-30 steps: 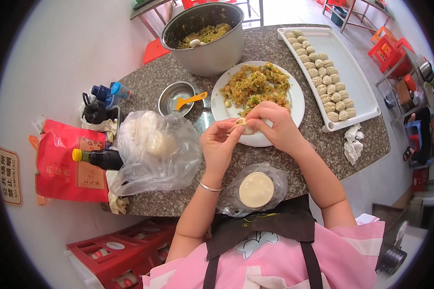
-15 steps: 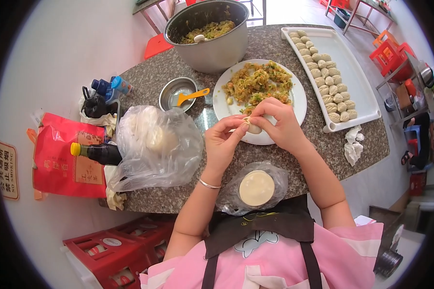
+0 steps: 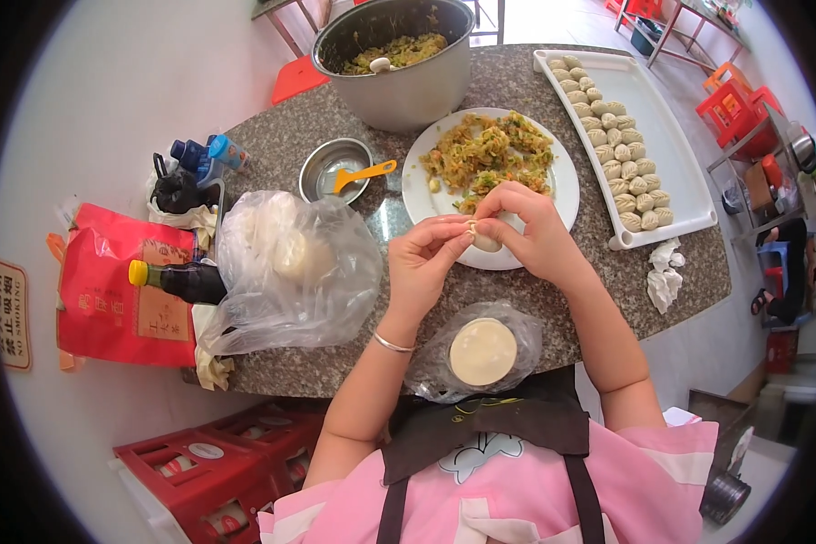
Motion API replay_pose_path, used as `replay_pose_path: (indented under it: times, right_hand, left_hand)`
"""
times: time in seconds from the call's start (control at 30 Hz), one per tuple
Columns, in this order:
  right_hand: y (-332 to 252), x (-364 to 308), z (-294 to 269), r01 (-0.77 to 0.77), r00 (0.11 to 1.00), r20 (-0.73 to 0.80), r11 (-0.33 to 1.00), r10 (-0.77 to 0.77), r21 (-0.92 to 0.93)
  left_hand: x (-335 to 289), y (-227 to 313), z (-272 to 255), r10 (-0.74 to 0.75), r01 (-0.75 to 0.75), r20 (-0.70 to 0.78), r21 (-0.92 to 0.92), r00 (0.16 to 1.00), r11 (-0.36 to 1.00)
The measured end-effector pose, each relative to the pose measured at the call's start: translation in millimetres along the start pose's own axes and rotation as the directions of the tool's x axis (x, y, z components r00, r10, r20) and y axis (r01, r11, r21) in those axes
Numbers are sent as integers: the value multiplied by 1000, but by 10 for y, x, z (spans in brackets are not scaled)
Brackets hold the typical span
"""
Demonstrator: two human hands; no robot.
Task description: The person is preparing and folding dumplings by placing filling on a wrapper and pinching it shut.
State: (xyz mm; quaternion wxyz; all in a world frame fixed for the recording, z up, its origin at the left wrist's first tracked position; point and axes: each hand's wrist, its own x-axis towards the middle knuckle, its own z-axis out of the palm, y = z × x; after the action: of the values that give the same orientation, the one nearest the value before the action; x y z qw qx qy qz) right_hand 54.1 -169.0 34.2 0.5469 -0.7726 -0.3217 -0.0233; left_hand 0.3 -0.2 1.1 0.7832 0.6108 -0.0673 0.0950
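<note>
Between my two hands a pale dumpling (image 3: 486, 242) is pinched over the near rim of a white plate (image 3: 567, 195). My left hand (image 3: 426, 254) grips its left end with thumb and fingertips, and my right hand (image 3: 528, 234) closes on it from the right. Part of the dumpling is hidden by the fingers. Chopped vegetable filling (image 3: 490, 159) lies heaped on the plate behind my hands. Close to my body, a stack of round dough wrappers (image 3: 482, 352) rests on a clear plastic bag (image 3: 426, 374).
At right, a white tray (image 3: 669, 150) holds rows of pleated dumplings (image 3: 627, 152). A large pot (image 3: 399, 91) of filling stands behind the plate. Leftward are a metal bowl (image 3: 313, 168) with an orange-handled scraper (image 3: 364, 174), a plastic bag (image 3: 335, 272), a dark bottle (image 3: 190, 283) and a red bag (image 3: 100, 299).
My hands stay at nearly the same spot, fingers shifting slightly along the dumpling's edge. The whole view has tilted a little; nothing was put down or picked up.
</note>
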Motion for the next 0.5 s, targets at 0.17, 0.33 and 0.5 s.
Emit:
replay_pose_path:
  times: [0.17, 0.33, 0.5]
  right_hand:
    - [-44, -18, 66, 16, 998, -54, 1000, -15, 11]
    - [-7, -18, 63, 46, 994, -92, 995, -53, -84]
    - [-46, 2, 12, -66, 998, 2, 997, 66, 28]
  left_hand:
    - [-6, -19, 7, -45, 42, -42, -62, 998, 997]
    - [4, 7, 19, -74, 70, -38, -77, 997, 995]
    - [8, 0, -22, -36, 37, 21, -18, 999, 999]
